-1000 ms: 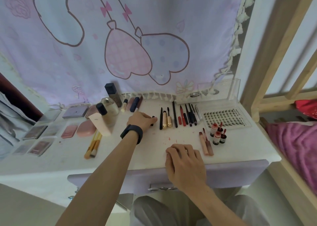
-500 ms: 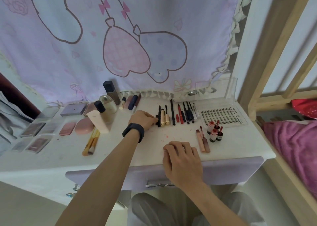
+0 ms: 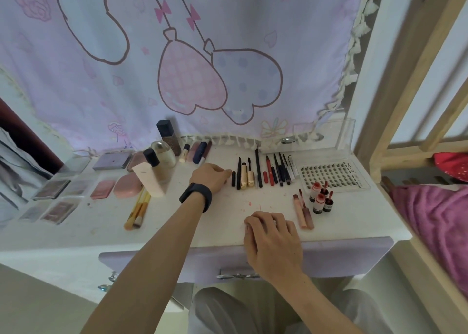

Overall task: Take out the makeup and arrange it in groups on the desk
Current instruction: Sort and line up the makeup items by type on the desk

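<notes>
Here, as we judge it, the step is closing up the row of pencils and wands [image 3: 268, 172] at the back of the desk [image 3: 222, 214] by adding a short black tube [image 3: 233, 179] at its left end. To do this well, we would slide the tube sideways until it lies parallel to the gold mascaras [image 3: 247, 179] and just beside them, with its near end level with theirs. The push should be light, since the sticks lie close together and one knock could roll several.

The left hand [image 3: 210, 179] lies knuckles-up with its fingers curled, their tips against the tube. We cannot tell whether they pinch it or only nudge it. The right hand [image 3: 272, 234] holds nothing: it rests at the front edge of the desk, its bent fingers touching the surface.

The other groups lie well apart from the row:
- palettes [image 3: 54, 189] to the left
- brushes [image 3: 138, 208] in front of the bottles [image 3: 162, 161]
- lip tints [image 3: 320, 198] and the lash tray [image 3: 334, 175] to the right
</notes>
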`<state>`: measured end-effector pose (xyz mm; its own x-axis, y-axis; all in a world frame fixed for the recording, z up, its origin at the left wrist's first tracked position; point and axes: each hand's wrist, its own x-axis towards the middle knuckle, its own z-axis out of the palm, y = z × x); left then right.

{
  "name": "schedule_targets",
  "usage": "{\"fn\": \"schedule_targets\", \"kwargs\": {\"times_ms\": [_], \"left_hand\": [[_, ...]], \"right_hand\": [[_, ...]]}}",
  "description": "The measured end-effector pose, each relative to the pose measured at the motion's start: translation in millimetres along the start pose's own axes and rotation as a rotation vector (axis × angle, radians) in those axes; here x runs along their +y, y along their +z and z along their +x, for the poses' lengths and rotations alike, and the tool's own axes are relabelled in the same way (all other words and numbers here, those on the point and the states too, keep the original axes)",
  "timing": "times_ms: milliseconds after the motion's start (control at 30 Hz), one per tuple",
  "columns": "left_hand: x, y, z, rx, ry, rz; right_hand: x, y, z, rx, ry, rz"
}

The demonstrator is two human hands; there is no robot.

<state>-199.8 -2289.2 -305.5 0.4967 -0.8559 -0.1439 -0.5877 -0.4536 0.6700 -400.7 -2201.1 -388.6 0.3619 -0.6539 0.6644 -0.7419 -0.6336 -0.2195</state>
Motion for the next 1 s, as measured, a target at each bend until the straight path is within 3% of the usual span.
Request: {"fn": "schedule_targets", "kwargs": {"times_ms": [167,367,700,1000], "left_hand": [[-17.4,-17.4,9.9,0.204,0.168,0.304],[-38.7,-19.0,16.0,0.167,0.228,0.636],[-39.8,-18.1,11.5,0.278,0.286,0.584],[-39.6,-25.9,3.7,0.214,0.1,0.563]], "right_hand": [[-0.7,0.8,3.4,0.009,0.001,-0.016],[-2.2,0.1,1.0,0.017,0.004,-0.025],[-1.8,0.1,2.8,0.015,0.009,-0.034],[-1.2,1.0,1.4,0.019,0.001,-0.042]]}}
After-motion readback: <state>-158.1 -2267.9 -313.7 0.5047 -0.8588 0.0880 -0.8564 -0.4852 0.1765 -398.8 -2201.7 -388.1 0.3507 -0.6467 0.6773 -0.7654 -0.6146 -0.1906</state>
